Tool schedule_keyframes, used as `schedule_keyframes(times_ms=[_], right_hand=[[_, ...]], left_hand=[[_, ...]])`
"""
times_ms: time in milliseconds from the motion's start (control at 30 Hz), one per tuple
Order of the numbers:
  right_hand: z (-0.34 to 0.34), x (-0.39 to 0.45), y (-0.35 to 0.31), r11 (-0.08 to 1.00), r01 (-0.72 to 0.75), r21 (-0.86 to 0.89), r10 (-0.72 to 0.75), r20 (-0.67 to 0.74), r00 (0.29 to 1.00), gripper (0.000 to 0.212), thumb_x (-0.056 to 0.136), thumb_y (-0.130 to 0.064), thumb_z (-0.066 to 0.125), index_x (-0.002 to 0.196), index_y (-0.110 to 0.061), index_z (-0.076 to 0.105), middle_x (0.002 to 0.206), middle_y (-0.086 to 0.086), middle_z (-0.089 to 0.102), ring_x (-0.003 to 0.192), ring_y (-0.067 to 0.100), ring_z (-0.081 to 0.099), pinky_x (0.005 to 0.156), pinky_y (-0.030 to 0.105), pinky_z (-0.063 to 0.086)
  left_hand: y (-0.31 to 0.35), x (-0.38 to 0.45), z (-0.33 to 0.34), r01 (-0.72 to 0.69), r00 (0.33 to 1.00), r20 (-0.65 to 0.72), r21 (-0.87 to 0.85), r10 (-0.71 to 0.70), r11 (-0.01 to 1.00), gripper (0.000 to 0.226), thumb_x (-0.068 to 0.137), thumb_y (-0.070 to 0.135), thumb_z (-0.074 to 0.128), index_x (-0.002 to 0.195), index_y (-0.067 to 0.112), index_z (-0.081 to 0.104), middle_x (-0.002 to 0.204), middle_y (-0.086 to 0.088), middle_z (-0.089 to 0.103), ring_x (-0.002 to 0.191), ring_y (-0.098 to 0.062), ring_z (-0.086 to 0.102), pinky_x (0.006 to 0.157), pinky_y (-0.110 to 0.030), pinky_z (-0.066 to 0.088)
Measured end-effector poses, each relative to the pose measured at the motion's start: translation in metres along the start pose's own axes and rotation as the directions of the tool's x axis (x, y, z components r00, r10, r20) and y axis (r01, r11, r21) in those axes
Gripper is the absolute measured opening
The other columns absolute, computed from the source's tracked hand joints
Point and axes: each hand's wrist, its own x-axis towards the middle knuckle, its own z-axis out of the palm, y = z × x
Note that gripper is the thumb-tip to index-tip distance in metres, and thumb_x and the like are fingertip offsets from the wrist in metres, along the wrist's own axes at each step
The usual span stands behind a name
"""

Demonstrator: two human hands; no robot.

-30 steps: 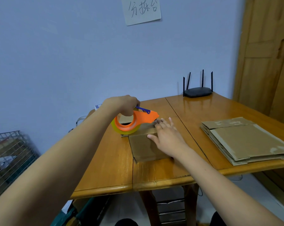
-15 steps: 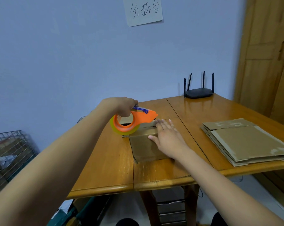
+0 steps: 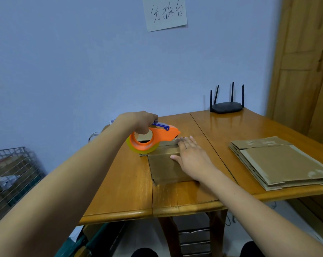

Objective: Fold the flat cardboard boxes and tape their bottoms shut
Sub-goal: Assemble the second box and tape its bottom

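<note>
On the wooden table [image 3: 175, 199], a router [image 3: 227, 107] against the wall [image 3: 64, 62].

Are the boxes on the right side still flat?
Yes, flat. The cardboard stack lies in thin layers on the table, none folded up.

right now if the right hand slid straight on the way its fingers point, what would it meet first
Most likely the orange tape dispenser. The right hand lies flat on the cardboard box, fingers pointing toward the wall, and the dispenser's nose sits just off the fingertips. Depth is unclear, so the fingers might pass beside it.
</note>
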Motion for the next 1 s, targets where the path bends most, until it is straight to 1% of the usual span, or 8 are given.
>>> schedule_keyframes(times_ms=[300, 467, 633, 733, 867, 933, 1000], right_hand=[[-0.001, -0.004, -0.002, 1.0, -0.002, -0.023, 0.002, 0.009, 1.0, 0.068, 0.105, -0.051, 0.024, 0.157, -0.008, 0.017, 0.164, 0.011, 0.02, 0.153, 0.025, 0.012, 0.121, 0.033, 0.001], [0.003, 0.003, 0.002, 0.999, 0.003, -0.041, -0.003, 0.021, 1.0, 0.069, 0.104, -0.054, 0.025, 0.156, -0.009, 0.023, 0.163, 0.009, 0.025, 0.152, 0.023, 0.015, 0.123, 0.036, 0.001], [0.009, 0.008, 0.005, 0.996, 0.024, -0.089, -0.023, 0.005, 1.0, 0.07, 0.102, -0.057, 0.023, 0.154, -0.01, 0.027, 0.161, 0.007, 0.03, 0.151, 0.02, 0.022, 0.125, 0.042, 0.005], [0.011, 0.007, 0.006, 0.995, 0.021, -0.097, -0.022, -0.004, 1.0, 0.07, 0.102, -0.058, 0.024, 0.154, -0.012, 0.027, 0.161, 0.006, 0.03, 0.151, 0.019, 0.022, 0.125, 0.043, 0.005], [0.013, 0.01, 0.005, 0.995, 0.024, -0.093, -0.026, -0.023, 0.999, 0.069, 0.102, -0.057, 0.025, 0.153, -0.012, 0.029, 0.161, 0.006, 0.031, 0.15, 0.019, 0.023, 0.125, 0.044, 0.005], [0.017, 0.004, 0.013, 0.997, 0.002, -0.074, -0.003, -0.004, 1.0, 0.067, 0.102, -0.056, 0.027, 0.153, -0.013, 0.03, 0.161, 0.006, 0.03, 0.15, 0.019, 0.024, 0.125, 0.044, 0.002], [0.023, -0.007, 0.025, 0.999, -0.029, -0.02, 0.03, 0.054, 0.998, 0.063, 0.103, -0.051, 0.029, 0.155, -0.015, 0.026, 0.163, 0.005, 0.025, 0.151, 0.017, 0.021, 0.124, 0.043, -0.002]], left_hand=[[-0.005, 0.0, 0.004, -0.023, 1.0, -0.007, 0.013, 0.023, 1.0, 0.053, 0.088, -0.002, 0.055, 0.135, 0.019, 0.043, 0.102, -0.002, 0.053, 0.089, -0.022, 0.052, 0.07, -0.03, 0.04], [-0.011, 0.002, 0.005, -0.029, 1.0, -0.004, 0.017, 0.029, 0.999, 0.053, 0.087, -0.001, 0.055, 0.134, 0.021, 0.043, 0.106, -0.002, 0.056, 0.092, -0.023, 0.054, 0.07, -0.031, 0.043], [-0.014, 0.003, 0.008, -0.036, 0.999, -0.009, 0.015, 0.036, 0.999, 0.053, 0.087, -0.001, 0.056, 0.134, 0.021, 0.042, 0.106, -0.002, 0.056, 0.092, -0.022, 0.054, 0.07, -0.031, 0.043], [-0.018, 0.003, 0.009, -0.041, 0.999, -0.012, 0.016, 0.041, 0.999, 0.054, 0.087, -0.001, 0.056, 0.134, 0.021, 0.043, 0.109, -0.003, 0.059, 0.093, -0.023, 0.056, 0.073, -0.032, 0.047], [-0.018, 0.005, 0.011, -0.048, 0.999, -0.024, 0.022, 0.048, 0.999, 0.053, 0.087, -0.002, 0.056, 0.132, 0.023, 0.043, 0.105, -0.001, 0.056, 0.092, -0.022, 0.054, 0.071, -0.031, 0.043], [-0.032, -0.001, 0.012, -0.016, 1.0, -0.022, 0.039, 0.017, 0.999, 0.049, 0.086, -0.002, 0.052, 0.127, 0.024, 0.045, 0.103, 0.0, 0.054, 0.091, -0.023, 0.053, 0.072, -0.033, 0.043], [-0.064, -0.014, 0.012, 0.043, 0.998, -0.048, 0.089, -0.039, 0.995, 0.043, 0.084, 0.0, 0.047, 0.119, 0.025, 0.047, 0.102, 0.001, 0.053, 0.091, -0.023, 0.052, 0.076, -0.035, 0.044]])
